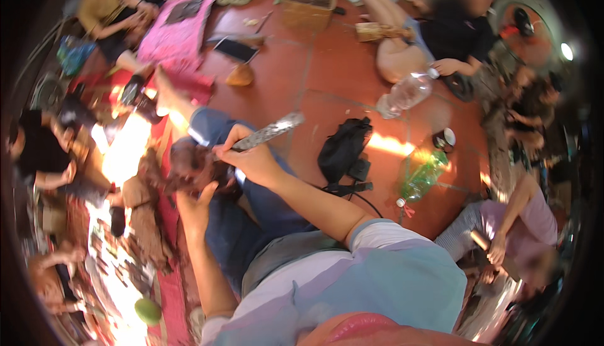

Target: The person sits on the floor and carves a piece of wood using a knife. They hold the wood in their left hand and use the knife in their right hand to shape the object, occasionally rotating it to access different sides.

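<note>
My right hand [251, 160] is closed around a stick-like tool with a mottled silvery handle [270, 131]. Its handle points up and to the right, and its lower end disappears toward a dark brown carved piece [189, 159], which looks like wood. That piece rests by my legs, in front of my jeans. Against its near side is my left hand [196, 206], thumb raised and the other fingers mostly hidden behind it. Motion blur hides where the tool tip meets the piece.
On the red tile floor [296, 82] lie a black bag [345, 148], a green bottle [425, 176], a clear bottle [408, 94], a phone [236, 49] and a yellow-brown lump [239, 75]. Several people sit around. A brown carving [148, 214] and green fruit [148, 311] are left.
</note>
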{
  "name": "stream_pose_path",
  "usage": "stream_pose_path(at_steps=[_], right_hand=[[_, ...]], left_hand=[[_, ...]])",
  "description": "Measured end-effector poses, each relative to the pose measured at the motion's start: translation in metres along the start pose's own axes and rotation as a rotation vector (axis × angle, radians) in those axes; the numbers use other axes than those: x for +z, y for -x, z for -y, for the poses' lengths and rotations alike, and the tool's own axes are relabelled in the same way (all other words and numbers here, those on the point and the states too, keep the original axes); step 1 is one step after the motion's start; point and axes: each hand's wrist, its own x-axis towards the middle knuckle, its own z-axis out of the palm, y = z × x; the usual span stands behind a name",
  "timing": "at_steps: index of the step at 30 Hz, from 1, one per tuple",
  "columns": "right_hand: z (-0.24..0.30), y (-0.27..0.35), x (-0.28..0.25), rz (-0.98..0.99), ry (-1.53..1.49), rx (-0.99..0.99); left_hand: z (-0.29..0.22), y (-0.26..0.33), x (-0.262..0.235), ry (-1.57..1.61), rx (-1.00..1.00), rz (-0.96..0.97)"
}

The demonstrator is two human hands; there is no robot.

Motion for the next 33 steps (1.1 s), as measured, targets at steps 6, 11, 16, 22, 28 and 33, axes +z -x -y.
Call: stream_pose_path(at_steps=[6,11,16,22,28,33], right_hand=[[0.009,0.004,-0.009,-0.046,-0.094,0.061],[0.005,0.005,-0.001,0.078,0.107,-0.021],[0.020,-0.005,-0.021,-0.137,-0.093,0.241],[0.017,0.005,0.000,0.120,0.083,-0.008],[0.028,-0.021,-0.008,0.153,-0.031,0.219],[0.024,-0.026,-0.005,0.303,0.268,0.072]], left_hand=[[-0.005,-0.003,-0.008,-0.122,-0.062,0.131],[0.004,-0.002,-0.009,-0.053,-0.043,0.054],[0.008,0.001,-0.010,-0.031,-0.059,0.029],[0.008,0.000,-0.011,-0.039,-0.051,0.058],[0.012,0.000,-0.009,-0.025,-0.064,0.020],[0.009,0.000,-0.008,-0.037,-0.065,0.037]])
